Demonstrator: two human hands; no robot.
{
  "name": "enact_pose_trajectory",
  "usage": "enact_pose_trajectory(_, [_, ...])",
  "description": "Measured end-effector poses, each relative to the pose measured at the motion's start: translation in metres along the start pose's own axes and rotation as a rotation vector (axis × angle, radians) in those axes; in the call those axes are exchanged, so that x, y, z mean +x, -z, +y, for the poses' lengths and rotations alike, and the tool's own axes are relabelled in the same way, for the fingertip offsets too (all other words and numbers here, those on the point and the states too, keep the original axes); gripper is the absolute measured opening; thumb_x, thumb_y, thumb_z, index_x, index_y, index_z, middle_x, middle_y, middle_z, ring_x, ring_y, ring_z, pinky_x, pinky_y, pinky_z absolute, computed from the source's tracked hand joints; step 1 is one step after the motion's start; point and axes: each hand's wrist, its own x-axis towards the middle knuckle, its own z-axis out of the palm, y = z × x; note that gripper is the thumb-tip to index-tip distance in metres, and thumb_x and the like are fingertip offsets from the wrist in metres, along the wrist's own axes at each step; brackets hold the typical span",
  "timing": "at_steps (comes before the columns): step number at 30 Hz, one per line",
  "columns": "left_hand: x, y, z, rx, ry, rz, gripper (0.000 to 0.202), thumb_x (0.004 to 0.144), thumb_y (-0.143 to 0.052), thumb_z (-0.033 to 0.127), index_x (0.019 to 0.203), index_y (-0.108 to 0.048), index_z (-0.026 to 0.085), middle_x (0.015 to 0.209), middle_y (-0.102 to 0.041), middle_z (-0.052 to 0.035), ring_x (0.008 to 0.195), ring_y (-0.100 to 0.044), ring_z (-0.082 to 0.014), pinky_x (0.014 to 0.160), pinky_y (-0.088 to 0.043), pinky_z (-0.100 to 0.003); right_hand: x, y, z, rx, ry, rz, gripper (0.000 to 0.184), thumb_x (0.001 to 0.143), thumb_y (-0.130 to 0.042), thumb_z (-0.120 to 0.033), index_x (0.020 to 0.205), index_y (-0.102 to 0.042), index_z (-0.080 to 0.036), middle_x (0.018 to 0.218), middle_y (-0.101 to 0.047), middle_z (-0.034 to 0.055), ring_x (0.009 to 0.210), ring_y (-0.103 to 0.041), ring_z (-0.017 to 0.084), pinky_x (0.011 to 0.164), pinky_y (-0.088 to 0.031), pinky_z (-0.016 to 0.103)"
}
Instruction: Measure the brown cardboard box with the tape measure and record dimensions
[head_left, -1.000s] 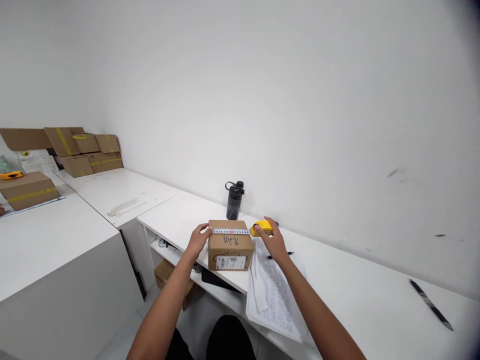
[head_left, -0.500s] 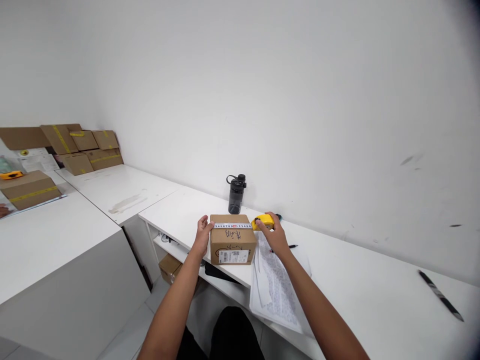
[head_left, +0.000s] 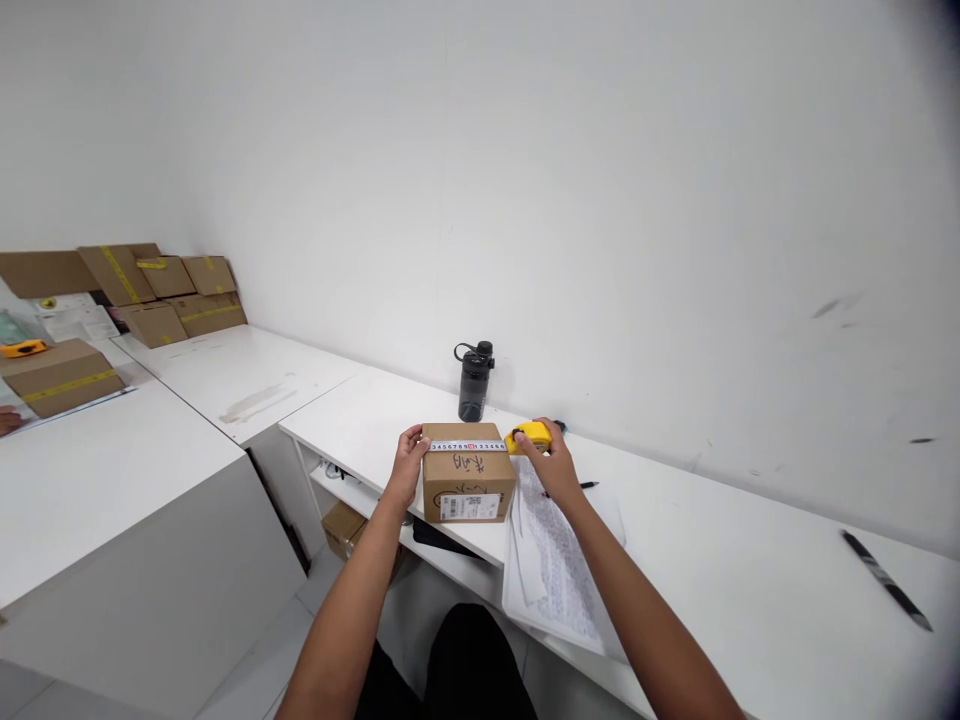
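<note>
A small brown cardboard box (head_left: pixel 469 470) with black handwriting and a white shipping label sits at the desk's front edge. Across its top lies the white blade (head_left: pixel 469 446) of a tape measure, its printed numbers facing up. My left hand (head_left: pixel 406 468) is at the box's left side, fingers closed on the blade's end at the top edge; the end itself is hidden. My right hand (head_left: pixel 553 462) grips the yellow tape measure (head_left: pixel 529 437) just off the box's right edge, thumb on the case.
Behind the box stands a dark water bottle (head_left: pixel 474 382). Printed papers (head_left: pixel 555 560) and a pen (head_left: pixel 581 488) lie under my right arm; a black-and-grey pen-like object (head_left: pixel 885 580) is farther right. Taped boxes (head_left: pixel 154 285) are stacked at the left; part of another person's hand (head_left: pixel 9 420) shows there.
The whole view has shifted slightly. My hands, the box and the stretched tape keep their places relative to each other.
</note>
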Motion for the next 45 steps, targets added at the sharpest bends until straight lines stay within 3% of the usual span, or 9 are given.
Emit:
enact_pose_trajectory(8, [-0.001, -0.014, 0.005, -0.018, 0.057, 0.042, 0.042, 0.078, -0.059, 0.026, 0.116, -0.043, 0.020, 0.127, -0.052, -0.0112, 0.111, -0.057, -0.0204, 0.092, -0.049, -0.032, 0.004, -0.001, 0.002, 0.007, 0.027, -0.028, 0.061, 0.072, -0.062, -0.060, 0.119, -0.050, -0.022, 0.108, -0.057, 0.0057, 0.092, -0.055, 0.021, 0.081, -0.046, 0.034])
enact_pose_trajectory(18, [0.002, -0.008, 0.007, 0.049, 0.115, 0.015, 0.047, 0.078, -0.066, 0.028, 0.117, -0.041, 0.021, 0.135, -0.049, -0.0132, 0.119, -0.054, -0.0217, 0.094, -0.048, -0.031, 0.002, -0.004, 0.005, 0.014, 0.036, 0.001, 0.060, 0.074, -0.062, -0.058, 0.120, -0.049, -0.023, 0.114, -0.055, 0.0058, 0.097, -0.055, 0.021, 0.085, -0.044, 0.033])
enact_pose_trajectory(22, [0.000, -0.005, 0.011, 0.149, 0.130, 0.070, 0.049, 0.076, -0.070, 0.035, 0.115, -0.046, 0.019, 0.134, -0.050, -0.0147, 0.116, -0.056, -0.0218, 0.091, -0.048, -0.030, 0.000, -0.005, 0.007, 0.012, 0.043, 0.017, 0.059, 0.074, -0.061, -0.058, 0.120, -0.049, -0.023, 0.115, -0.055, 0.0059, 0.098, -0.055, 0.021, 0.086, -0.044, 0.034])
enact_pose_trajectory(25, [-0.006, -0.003, 0.016, 0.262, 0.133, 0.121, 0.047, 0.072, -0.073, 0.044, 0.104, -0.055, 0.015, 0.119, -0.060, -0.0164, 0.102, -0.061, -0.0236, 0.086, -0.048, -0.034, -0.001, -0.004, 0.007, -0.013, 0.042, 0.030, 0.061, 0.074, -0.060, -0.059, 0.121, -0.049, -0.023, 0.118, -0.055, 0.0066, 0.100, -0.055, 0.022, 0.087, -0.044, 0.035])
enact_pose_trajectory(31, [-0.020, -0.005, 0.031, 0.461, 0.003, 0.241, 0.031, 0.068, -0.071, 0.047, 0.068, -0.062, 0.017, 0.079, -0.066, -0.0063, 0.083, -0.061, -0.0227, 0.079, -0.044, -0.034, -0.008, 0.008, -0.014, -0.220, 0.081, 0.041, 0.068, 0.074, -0.058, -0.064, 0.124, -0.050, -0.019, 0.118, -0.058, 0.0112, 0.105, -0.054, 0.028, 0.090, -0.043, 0.041])
enact_pose_trajectory(36, [-0.023, -0.008, 0.056, 0.476, -0.050, 0.268, 0.034, 0.073, -0.063, 0.050, 0.067, -0.060, 0.017, 0.070, -0.064, -0.0036, 0.075, -0.059, -0.0195, 0.073, -0.044, -0.031, -0.055, 0.014, -0.047, -0.274, 0.256, 0.216, 0.067, 0.073, -0.062, -0.061, 0.124, -0.051, -0.018, 0.119, -0.057, 0.0132, 0.111, -0.051, 0.030, 0.095, -0.039, 0.045])
enact_pose_trajectory(39, [-0.045, -0.018, 0.081, 0.469, -0.084, 0.160, 0.036, 0.073, -0.064, 0.051, 0.078, -0.063, 0.016, 0.079, -0.067, -0.0045, 0.080, -0.060, -0.0193, 0.074, -0.045, -0.029, -0.091, 0.009, -0.056, -0.097, 0.213, 0.278, 0.061, 0.072, -0.067, -0.056, 0.118, -0.051, -0.020, 0.115, -0.057, 0.0105, 0.106, -0.053, 0.028, 0.090, -0.043, 0.043])
enact_pose_trajectory(42, [-0.095, -0.032, 0.102, 0.459, -0.115, -0.004, 0.039, 0.084, -0.053, 0.055, 0.095, -0.063, 0.019, 0.097, -0.068, -0.0059, 0.093, -0.060, -0.0200, 0.081, -0.045, -0.030, -0.123, 0.001, -0.058, 0.136, 0.175, 0.398, 0.057, 0.070, -0.072, -0.050, 0.114, -0.048, -0.022, 0.111, -0.054, 0.0077, 0.103, -0.054, 0.026, 0.086, -0.046, 0.041])
enact_pose_trajectory(45, [-0.150, -0.042, 0.106, 0.439, -0.030, -0.174, 0.043, 0.085, -0.052, 0.058, 0.106, -0.059, 0.021, 0.104, -0.066, -0.0068, 0.097, -0.059, -0.0203, 0.085, -0.044, -0.032, -0.149, -0.009, -0.057, 0.338, 0.192, 0.445, 0.055, 0.073, -0.071, -0.047, 0.114, -0.044, -0.023, 0.109, -0.051, 0.0071, 0.100, -0.054, 0.024, 0.083, -0.048, 0.040])
